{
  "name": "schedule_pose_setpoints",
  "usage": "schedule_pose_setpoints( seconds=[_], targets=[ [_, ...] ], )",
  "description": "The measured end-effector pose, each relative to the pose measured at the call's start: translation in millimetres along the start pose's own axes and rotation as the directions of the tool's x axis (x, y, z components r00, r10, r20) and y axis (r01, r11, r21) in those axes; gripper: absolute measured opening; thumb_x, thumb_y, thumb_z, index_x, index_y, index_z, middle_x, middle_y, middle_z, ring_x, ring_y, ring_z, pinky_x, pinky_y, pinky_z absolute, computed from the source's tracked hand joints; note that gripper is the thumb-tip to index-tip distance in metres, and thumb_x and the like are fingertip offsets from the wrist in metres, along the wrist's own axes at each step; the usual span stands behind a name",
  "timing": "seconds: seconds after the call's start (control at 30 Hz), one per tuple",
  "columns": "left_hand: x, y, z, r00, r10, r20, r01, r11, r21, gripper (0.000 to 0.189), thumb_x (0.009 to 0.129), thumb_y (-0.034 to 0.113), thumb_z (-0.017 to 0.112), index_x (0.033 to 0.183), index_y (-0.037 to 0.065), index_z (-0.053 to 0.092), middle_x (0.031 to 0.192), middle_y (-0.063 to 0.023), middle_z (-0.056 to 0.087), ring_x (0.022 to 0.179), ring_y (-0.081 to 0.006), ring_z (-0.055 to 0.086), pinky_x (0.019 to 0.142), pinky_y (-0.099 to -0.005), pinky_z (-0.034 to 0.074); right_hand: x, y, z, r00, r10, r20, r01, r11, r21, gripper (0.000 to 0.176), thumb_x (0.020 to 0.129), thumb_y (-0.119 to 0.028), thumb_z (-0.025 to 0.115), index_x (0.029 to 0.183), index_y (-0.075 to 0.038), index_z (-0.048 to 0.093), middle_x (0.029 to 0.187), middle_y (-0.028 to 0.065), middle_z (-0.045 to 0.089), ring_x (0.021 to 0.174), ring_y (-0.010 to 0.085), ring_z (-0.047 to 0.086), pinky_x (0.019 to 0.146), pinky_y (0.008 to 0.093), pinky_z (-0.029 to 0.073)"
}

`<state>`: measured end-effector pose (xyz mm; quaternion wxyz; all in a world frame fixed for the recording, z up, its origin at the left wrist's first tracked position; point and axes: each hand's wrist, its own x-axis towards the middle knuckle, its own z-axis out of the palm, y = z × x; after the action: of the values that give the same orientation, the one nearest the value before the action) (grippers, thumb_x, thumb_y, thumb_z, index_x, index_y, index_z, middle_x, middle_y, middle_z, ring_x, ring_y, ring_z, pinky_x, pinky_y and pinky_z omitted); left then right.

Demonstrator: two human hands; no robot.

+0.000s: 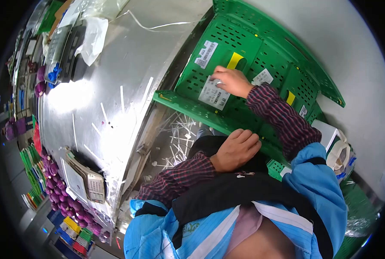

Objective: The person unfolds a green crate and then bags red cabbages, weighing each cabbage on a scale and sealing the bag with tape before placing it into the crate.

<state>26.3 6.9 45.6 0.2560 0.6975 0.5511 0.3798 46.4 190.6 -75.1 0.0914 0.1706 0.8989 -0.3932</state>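
Observation:
A green plastic crate [244,32] with perforated walls lies in front of me. Inside it, a large white printed label [213,96] is stuck to or lies on the green surface. My right hand [231,82] reaches into the crate, its fingers pinched at the label's upper edge. Curled over the crate's near rim is my left hand [237,151]; the fingertips are hidden behind it. A smaller barcode label [206,54] and another white label [262,77] are also on the crate, beside yellow strips [234,60].
A steel table [132,52] stands at left with a scale [84,177], paper strips and a plastic bag [93,41]. Bundles of purple produce [67,200] line its far edge. White strips litter the floor [175,146]. At right is a white container [326,134].

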Motion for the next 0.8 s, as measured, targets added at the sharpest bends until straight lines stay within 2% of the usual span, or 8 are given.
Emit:
schedule_pose_setpoints(
  seconds=[0.23,0.33,0.43,0.5,0.6,0.67,0.7,0.8],
  targets=[
    [-3.2,-2.3,-1.5,0.999,0.017,-0.040,-0.016,1.000,0.013,0.026,0.070,0.016,0.063,0.094,0.007,0.059,0.088,-0.0046,0.049,0.084,-0.0207,0.050,0.077,-0.0329,0.041,44.1,3.8,11.4,0.973,-0.095,0.211,0.133,0.975,-0.175,0.025,0.071,-0.012,0.071,0.096,-0.012,0.066,0.097,0.0046,0.058,0.089,0.0288,0.062,0.075,0.0420,0.050],
    [3.2,3.2,-10.5,0.999,-0.036,0.022,0.038,0.996,-0.084,0.026,0.070,0.019,0.069,0.091,0.007,0.059,0.088,-0.0051,0.049,0.083,-0.0217,0.049,0.076,-0.0329,0.042,23.6,20.4,0.8,0.997,-0.002,0.074,0.010,0.994,-0.106,0.018,0.079,-0.027,0.067,0.089,-0.012,0.067,0.082,0.0089,0.062,0.079,0.0318,0.063,0.069,0.0440,0.050],
    [11.7,-3.9,-32.3,0.985,-0.075,0.153,0.103,0.977,-0.186,0.029,0.072,0.022,0.072,0.092,0.005,0.060,0.089,-0.0089,0.053,0.085,-0.0271,0.054,0.075,-0.0376,0.046,-26.8,35.6,-27.2,0.982,0.170,-0.082,-0.176,0.981,-0.080,0.038,0.085,-0.045,0.060,0.075,-0.009,0.066,0.064,0.0123,0.061,0.065,0.0341,0.062,0.062,0.0466,0.048],
    [30.5,-24.0,-43.1,0.923,-0.036,0.384,0.167,0.934,-0.315,0.027,0.075,0.020,0.071,0.093,0.003,0.060,0.088,-0.0141,0.057,0.086,-0.0336,0.058,0.076,-0.0433,0.048,-76.4,44.7,-32.6,0.955,0.282,0.091,-0.222,0.885,-0.409,0.045,0.083,-0.048,0.061,0.066,-0.007,0.063,0.063,0.0130,0.061,0.060,0.0344,0.060,0.060,0.0476,0.047],
    [77.5,-69.0,-37.9,0.691,0.079,0.719,0.157,0.954,-0.257,0.026,0.081,0.022,0.064,0.100,0.003,0.063,0.094,-0.0174,0.064,0.092,-0.0370,0.061,0.080,-0.0450,0.048,-152.3,55.6,-11.2,0.989,0.117,0.095,-0.083,0.948,-0.306,0.030,0.080,-0.039,0.065,0.076,-0.009,0.061,0.074,0.0097,0.058,0.069,0.0309,0.060,0.059,0.0438,0.047],
    [97.6,-94.0,-17.5,0.526,-0.001,0.850,-0.146,0.985,0.091,0.024,0.078,0.022,0.065,0.098,0.009,0.066,0.093,-0.0125,0.065,0.093,-0.0330,0.063,0.077,-0.0442,0.051,-182.7,58.2,4.1,1.000,-0.003,0.020,0.008,0.964,-0.264,0.024,0.079,-0.033,0.066,0.080,-0.010,0.059,0.081,0.0084,0.057,0.074,0.0291,0.060,0.059,0.0420,0.048],
    [95.8,-113.7,2.7,0.485,0.054,0.873,-0.317,0.941,0.118,0.021,0.076,0.021,0.065,0.094,0.011,0.068,0.094,-0.0075,0.065,0.096,-0.0302,0.062,0.073,-0.0431,0.053,-191.7,57.0,12.7,1.000,-0.013,0.007,0.014,0.959,-0.285,0.021,0.078,-0.027,0.065,0.084,-0.010,0.056,0.087,0.0076,0.054,0.076,0.0275,0.060,0.059,0.0401,0.049],
    [86.3,-148.9,48.5,0.365,0.130,0.922,-0.577,0.809,0.114,0.016,0.077,0.023,0.064,0.090,0.016,0.069,0.095,-0.0003,0.063,0.102,-0.0247,0.056,0.091,-0.0464,0.044,-199.6,48.6,11.8,0.999,0.044,0.031,-0.033,0.950,-0.309,0.020,0.077,-0.020,0.063,0.090,-0.009,0.053,0.095,0.0065,0.051,0.080,0.0247,0.059,0.060,0.0377,0.051]
  ],
)
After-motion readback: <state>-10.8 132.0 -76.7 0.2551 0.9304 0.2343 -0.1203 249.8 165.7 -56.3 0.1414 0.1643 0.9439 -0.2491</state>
